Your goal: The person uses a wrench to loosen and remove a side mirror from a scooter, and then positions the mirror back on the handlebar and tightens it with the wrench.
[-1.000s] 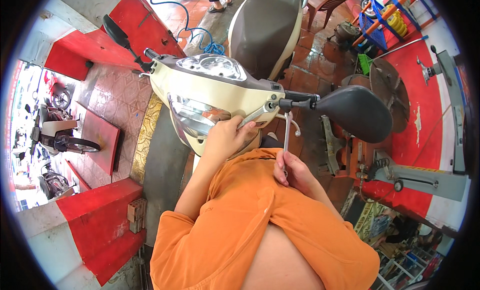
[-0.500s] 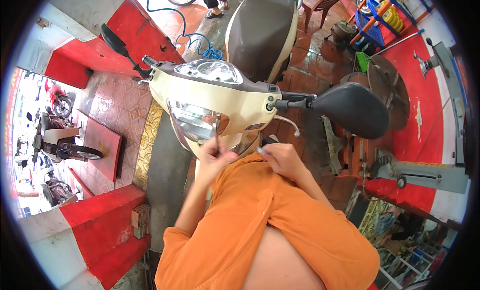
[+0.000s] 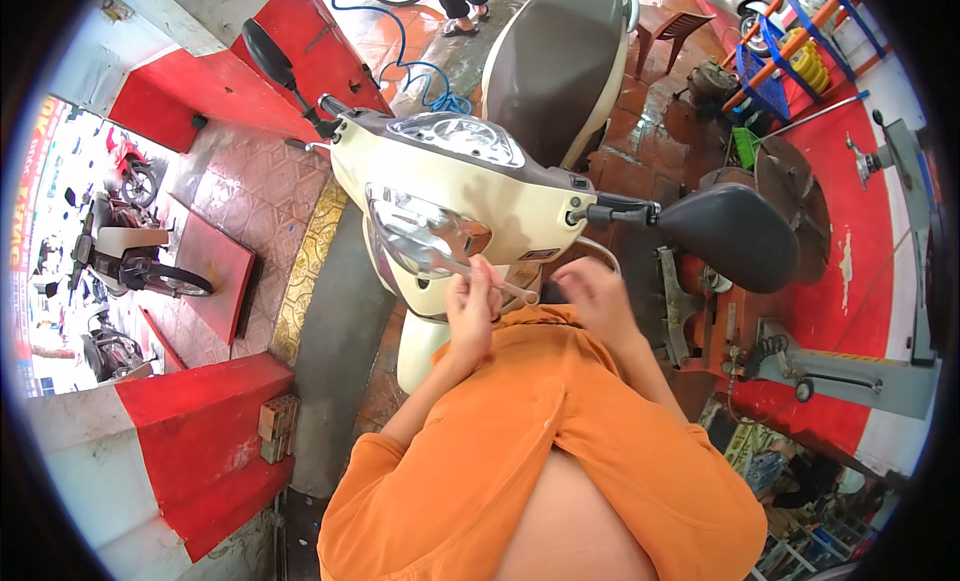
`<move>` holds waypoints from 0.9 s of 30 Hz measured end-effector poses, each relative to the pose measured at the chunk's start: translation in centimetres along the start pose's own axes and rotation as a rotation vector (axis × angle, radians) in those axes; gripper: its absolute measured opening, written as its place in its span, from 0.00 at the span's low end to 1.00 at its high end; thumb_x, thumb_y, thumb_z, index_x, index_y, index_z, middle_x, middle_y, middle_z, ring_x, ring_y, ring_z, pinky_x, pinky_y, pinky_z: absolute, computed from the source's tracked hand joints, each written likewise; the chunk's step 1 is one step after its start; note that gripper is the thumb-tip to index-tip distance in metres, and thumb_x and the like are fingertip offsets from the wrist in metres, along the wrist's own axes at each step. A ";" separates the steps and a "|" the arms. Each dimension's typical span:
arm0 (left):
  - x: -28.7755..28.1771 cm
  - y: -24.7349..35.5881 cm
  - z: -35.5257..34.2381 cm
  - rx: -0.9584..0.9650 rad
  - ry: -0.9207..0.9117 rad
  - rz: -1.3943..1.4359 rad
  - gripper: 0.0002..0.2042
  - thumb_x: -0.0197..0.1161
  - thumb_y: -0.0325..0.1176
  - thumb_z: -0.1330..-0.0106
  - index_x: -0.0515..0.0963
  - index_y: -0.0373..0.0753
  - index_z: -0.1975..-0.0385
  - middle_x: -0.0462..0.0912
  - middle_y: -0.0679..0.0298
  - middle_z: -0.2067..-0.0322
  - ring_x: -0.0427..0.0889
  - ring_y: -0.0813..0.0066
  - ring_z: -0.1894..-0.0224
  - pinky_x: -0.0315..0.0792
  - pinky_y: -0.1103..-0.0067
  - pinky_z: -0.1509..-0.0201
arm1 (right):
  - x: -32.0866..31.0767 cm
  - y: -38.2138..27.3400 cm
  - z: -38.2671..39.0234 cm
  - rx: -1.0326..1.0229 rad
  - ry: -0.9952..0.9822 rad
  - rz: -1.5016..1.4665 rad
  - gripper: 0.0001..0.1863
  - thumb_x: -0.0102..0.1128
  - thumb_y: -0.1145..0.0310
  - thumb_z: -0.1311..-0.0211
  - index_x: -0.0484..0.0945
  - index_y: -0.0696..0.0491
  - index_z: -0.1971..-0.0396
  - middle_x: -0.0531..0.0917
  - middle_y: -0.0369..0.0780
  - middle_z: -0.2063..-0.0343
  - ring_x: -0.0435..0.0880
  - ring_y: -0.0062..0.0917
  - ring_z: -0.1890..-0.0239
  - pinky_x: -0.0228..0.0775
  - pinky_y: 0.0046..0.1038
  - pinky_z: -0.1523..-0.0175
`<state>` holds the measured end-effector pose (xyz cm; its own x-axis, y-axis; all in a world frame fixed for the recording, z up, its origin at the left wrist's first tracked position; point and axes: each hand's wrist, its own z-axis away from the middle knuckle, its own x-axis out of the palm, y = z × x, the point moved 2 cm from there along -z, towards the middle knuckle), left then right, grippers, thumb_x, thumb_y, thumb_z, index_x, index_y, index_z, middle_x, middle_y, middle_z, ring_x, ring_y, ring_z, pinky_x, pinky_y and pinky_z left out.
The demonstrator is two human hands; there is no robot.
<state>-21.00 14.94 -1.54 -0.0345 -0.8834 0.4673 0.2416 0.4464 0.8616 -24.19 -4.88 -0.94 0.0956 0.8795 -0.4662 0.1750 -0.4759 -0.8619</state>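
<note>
Right in front of me stands a cream scooter (image 3: pixel 490 206), with its headlight (image 3: pixel 420 231) and front cover towards me. My left hand (image 3: pixel 474 306) is closed on a slim metal wrench (image 3: pixel 515 292), whose rounded end points right. That hand is just below the headlight. Raised beside the wrench's rounded end, my right hand (image 3: pixel 597 299) is curled and smeared by motion, near the brake lever. Whether anything lies in its fingers is hidden.
A black mirror (image 3: pixel 730 238) sticks out at right; another mirror (image 3: pixel 268 56) rises at left. Beyond the scooter are its brown seat (image 3: pixel 555 66), a blue hose (image 3: pixel 445 101) and a person's legs (image 3: pixel 460 6). A grey machine (image 3: pixel 820 361) stands right.
The wrench has tipped from upright to lying across, its end now towards my right hand. My right hand has lifted and moved away to the right. The view has shifted slightly.
</note>
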 end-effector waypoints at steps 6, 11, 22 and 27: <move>-2.4 1.5 -1.5 -0.027 0.061 0.068 0.22 0.47 0.48 0.24 0.68 0.40 0.79 0.54 0.76 0.87 0.50 0.88 0.87 0.44 0.84 0.84 | -6.8 4.0 -2.1 0.177 0.207 -0.601 0.39 0.63 0.66 0.37 0.53 0.50 0.30 0.63 0.39 0.33 0.53 0.26 0.28 0.54 0.37 0.32; -2.9 2.3 -2.0 -0.042 0.030 -0.015 0.21 0.47 0.47 0.24 0.69 0.40 0.78 0.53 0.77 0.87 0.49 0.88 0.86 0.44 0.84 0.83 | -7.7 -0.5 -4.5 -0.315 -0.099 -1.222 0.42 0.62 0.68 0.38 0.48 0.45 0.28 0.62 0.45 0.33 0.57 0.36 0.28 0.57 0.46 0.31; -4.6 3.0 -2.4 0.120 0.110 -0.152 0.22 0.46 0.48 0.23 0.69 0.40 0.78 0.55 0.77 0.85 0.49 0.89 0.86 0.43 0.84 0.83 | -5.8 -3.2 -3.2 -0.300 0.036 -0.653 0.38 0.66 0.50 0.41 0.59 0.52 0.38 0.78 0.49 0.50 0.73 0.40 0.40 0.51 0.48 0.30; -4.8 8.0 -6.5 0.277 -0.097 -0.466 0.24 0.44 0.43 0.22 0.66 0.39 0.84 0.61 0.74 0.87 0.58 0.87 0.86 0.51 0.84 0.82 | -6.4 -2.5 -8.8 -0.403 -0.382 -0.653 0.20 0.64 0.58 0.41 0.68 0.52 0.56 0.80 0.39 0.65 0.79 0.32 0.54 0.56 0.44 0.34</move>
<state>-12.54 21.87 1.83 -0.1692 -0.9852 0.0282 -0.0847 0.0430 0.9955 -16.63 -9.29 5.94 -0.4692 0.8831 0.0018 0.4217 0.2259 -0.8782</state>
